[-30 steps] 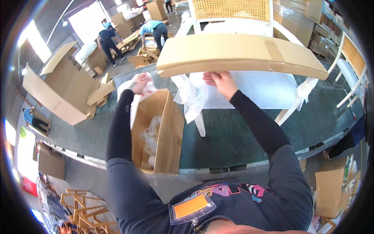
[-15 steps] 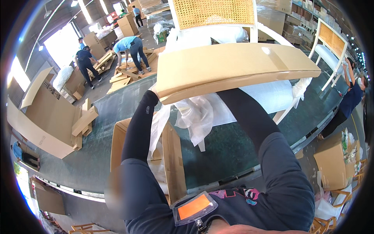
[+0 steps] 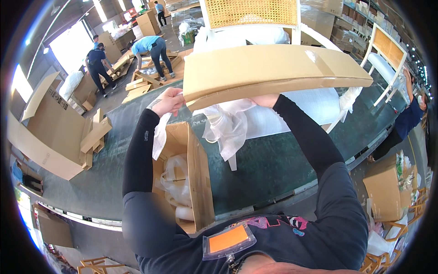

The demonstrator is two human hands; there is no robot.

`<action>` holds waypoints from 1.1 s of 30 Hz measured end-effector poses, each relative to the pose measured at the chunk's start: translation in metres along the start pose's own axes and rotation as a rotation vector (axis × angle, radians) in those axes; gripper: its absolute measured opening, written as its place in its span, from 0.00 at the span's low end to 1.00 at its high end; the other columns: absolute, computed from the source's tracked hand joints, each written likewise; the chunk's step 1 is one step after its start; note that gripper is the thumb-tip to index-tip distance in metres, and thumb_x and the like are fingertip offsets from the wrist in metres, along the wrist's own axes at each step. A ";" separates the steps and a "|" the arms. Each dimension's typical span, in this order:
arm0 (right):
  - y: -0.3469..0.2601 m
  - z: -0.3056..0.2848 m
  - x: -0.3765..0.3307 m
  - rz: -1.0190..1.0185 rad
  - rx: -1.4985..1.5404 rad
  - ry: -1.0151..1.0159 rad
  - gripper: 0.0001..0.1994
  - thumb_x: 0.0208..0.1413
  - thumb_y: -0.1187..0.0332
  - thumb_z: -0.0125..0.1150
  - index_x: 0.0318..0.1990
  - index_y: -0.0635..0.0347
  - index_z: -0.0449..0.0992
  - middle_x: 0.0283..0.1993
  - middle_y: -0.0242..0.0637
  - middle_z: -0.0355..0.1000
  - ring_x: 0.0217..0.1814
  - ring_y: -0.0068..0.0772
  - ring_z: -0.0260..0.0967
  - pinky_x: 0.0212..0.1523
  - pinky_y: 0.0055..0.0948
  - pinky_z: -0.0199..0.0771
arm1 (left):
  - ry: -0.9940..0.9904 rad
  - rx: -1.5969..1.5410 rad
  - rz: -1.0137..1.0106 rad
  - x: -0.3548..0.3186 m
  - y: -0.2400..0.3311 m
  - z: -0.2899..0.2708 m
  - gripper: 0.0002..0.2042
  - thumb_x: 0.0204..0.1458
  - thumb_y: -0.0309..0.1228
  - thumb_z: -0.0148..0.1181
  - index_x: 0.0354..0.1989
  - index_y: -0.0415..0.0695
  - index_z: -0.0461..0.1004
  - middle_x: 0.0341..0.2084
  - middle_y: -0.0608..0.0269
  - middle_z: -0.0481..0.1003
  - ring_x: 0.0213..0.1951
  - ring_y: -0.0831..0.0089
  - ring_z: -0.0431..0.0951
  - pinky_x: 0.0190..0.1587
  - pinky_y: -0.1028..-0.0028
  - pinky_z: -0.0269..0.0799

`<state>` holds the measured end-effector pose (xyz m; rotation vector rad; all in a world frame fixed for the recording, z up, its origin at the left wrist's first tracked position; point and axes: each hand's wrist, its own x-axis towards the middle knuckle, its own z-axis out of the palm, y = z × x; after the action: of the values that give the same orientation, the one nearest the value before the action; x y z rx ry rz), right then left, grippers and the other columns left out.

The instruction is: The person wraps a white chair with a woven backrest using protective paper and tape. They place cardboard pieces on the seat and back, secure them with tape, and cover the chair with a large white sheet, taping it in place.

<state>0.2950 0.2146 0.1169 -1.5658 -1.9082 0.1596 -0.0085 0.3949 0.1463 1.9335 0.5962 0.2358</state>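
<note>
A long, curved cardboard piece (image 3: pixel 273 68) lies across the arms of a white chair with a woven cane back (image 3: pixel 251 13). My left hand (image 3: pixel 169 101) is at its left end, fingers curled round a thin white wrapping sheet (image 3: pixel 160 137) that hangs down. Beneath the cardboard's lower edge, my right hand (image 3: pixel 266 99) reaches in by the crumpled white wrap (image 3: pixel 228 125) on the chair arm; its fingers are hidden. The padded seat (image 3: pixel 296 109) is covered in pale wrapping.
An open carton (image 3: pixel 200 182) with white wrap inside stands close to me on the green bench (image 3: pixel 255 187). Left lies a big opened carton (image 3: pixel 54 132) with cardboard pieces (image 3: pixel 96 132). Another cane-backed chair (image 3: pixel 385 50) is at right, beside a co-worker (image 3: pixel 406 114). Other people work beyond the bench.
My left hand has come out from behind the cardboard's left end, drawing the white sheet left. My right hand has pulled back enough to show, and the cardboard has shifted slightly.
</note>
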 end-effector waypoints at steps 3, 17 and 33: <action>-0.023 0.004 -0.019 -0.113 0.267 -0.009 0.24 0.55 0.59 0.63 0.56 0.59 0.69 0.55 0.46 0.70 0.56 0.42 0.68 0.54 0.35 0.68 | 0.107 -0.137 0.046 -0.031 0.007 0.007 0.12 0.64 0.37 0.49 0.33 0.42 0.69 0.14 0.78 0.60 0.14 0.88 0.57 0.19 0.81 0.64; -0.074 -0.030 -0.102 -0.057 0.827 -0.101 0.08 0.65 0.69 0.47 0.36 0.65 0.68 0.29 0.34 0.70 0.34 0.26 0.69 0.37 0.29 0.70 | 0.349 -0.029 -0.183 -0.128 0.049 0.116 0.12 0.64 0.38 0.46 0.31 0.43 0.66 0.14 0.72 0.63 0.11 0.81 0.61 0.15 0.78 0.62; -0.174 -0.053 -0.166 -0.349 -0.182 0.120 0.07 0.56 0.68 0.49 0.34 0.63 0.70 0.32 0.47 0.72 0.32 0.50 0.72 0.35 0.41 0.74 | 0.646 1.364 0.139 -0.226 0.158 0.254 0.06 0.57 0.31 0.51 0.33 0.41 0.70 0.21 0.50 0.73 0.29 0.54 0.76 0.31 0.60 0.70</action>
<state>0.1913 -0.0014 0.1744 -1.2931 -2.1099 -0.2589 -0.0480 0.0260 0.2022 3.2436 1.2460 0.6766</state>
